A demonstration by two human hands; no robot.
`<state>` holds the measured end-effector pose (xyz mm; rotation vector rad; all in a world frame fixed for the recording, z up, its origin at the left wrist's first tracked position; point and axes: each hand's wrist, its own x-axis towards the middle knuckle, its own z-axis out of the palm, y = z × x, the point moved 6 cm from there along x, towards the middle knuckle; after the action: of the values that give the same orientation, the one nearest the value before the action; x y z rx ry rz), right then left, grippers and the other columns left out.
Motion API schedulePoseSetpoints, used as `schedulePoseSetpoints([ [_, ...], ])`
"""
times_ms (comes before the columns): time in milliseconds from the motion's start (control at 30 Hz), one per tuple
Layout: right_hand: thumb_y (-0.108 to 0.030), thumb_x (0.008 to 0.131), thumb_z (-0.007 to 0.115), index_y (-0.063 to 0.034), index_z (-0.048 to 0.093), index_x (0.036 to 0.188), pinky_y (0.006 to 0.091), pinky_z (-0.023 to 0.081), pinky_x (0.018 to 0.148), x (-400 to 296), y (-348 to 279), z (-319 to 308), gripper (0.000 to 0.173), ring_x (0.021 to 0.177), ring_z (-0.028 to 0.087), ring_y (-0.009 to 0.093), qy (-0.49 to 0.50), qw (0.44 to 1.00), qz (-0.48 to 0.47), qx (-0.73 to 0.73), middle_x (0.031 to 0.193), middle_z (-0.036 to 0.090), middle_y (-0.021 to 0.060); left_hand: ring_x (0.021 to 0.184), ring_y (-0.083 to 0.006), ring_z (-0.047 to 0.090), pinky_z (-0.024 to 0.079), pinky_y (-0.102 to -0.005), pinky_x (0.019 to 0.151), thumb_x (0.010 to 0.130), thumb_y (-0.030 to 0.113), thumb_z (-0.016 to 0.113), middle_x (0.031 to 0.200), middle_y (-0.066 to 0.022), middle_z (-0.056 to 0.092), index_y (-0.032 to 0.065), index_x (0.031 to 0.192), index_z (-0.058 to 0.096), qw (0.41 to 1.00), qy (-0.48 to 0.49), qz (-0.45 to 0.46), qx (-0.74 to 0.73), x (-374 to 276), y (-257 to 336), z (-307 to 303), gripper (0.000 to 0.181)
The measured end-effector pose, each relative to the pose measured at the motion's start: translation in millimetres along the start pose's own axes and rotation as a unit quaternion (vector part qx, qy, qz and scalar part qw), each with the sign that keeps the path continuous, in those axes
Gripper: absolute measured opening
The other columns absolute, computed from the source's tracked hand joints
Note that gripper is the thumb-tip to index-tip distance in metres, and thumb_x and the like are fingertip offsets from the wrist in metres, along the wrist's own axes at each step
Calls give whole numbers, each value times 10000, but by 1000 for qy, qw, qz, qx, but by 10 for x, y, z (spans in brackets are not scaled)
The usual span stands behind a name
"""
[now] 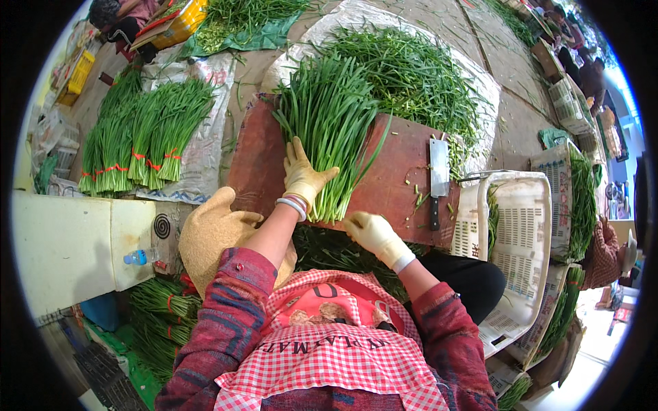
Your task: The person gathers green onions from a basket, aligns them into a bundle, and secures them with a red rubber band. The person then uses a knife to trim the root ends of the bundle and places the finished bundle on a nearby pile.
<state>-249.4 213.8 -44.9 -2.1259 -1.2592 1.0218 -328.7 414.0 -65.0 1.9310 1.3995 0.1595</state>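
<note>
A loose sheaf of garlic chives lies on a reddish-brown board, its pale cut ends towards me. My left hand, in a cream glove, rests against the left side of the stems with thumb and fingers spread. Near the board's front edge, just right of the cut ends, is my gloved right hand. Its fingers are curled, and I cannot tell whether anything is between them. Farther right, a cleaver with a black handle lies flat on the board among stem trimmings.
A heap of loose chives lies on a white sheet beyond the board. Banded chive bundles rest at the left. White plastic crates stand close on my right. A plastic bottle lies beside the pale cabinet. Other people are farther off.
</note>
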Motion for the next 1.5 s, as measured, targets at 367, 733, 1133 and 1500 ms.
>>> schedulePoseSetpoints([
  [367,-249,884,653,46,621,900,318,530,571,601,212,499,297,616,665,166,29,941,168,293,711,673,118,1439,-412,176,334,-550,1098,582,542,853,1602,-149,84,146,1541,-36,997,23,24,71,-127,122,-31,1367],
  [733,-269,847,558,-78,723,989,427,542,827,-436,532,979,290,956,679,345,-354,885,-9,-302,992,706,183,1433,-422,177,358,-567,1071,638,508,834,1607,-128,74,167,1544,-27,998,-10,7,65,-79,100,-10,1295],
  [1133,-289,899,633,10,674,997,291,537,613,252,-334,241,317,631,682,154,21,970,88,225,728,704,87,1450,-458,67,187,-495,1178,678,620,765,1605,-179,-21,153,1540,-73,995,-93,46,2,152,-130,58,1289],
  [1500,-323,910,574,-3,690,965,302,538,596,424,-318,335,345,582,680,175,-26,995,69,73,696,701,94,1458,-433,78,248,-581,1131,703,608,749,1612,-148,-8,171,1541,-63,997,-67,28,41,90,-96,82,1246],
])
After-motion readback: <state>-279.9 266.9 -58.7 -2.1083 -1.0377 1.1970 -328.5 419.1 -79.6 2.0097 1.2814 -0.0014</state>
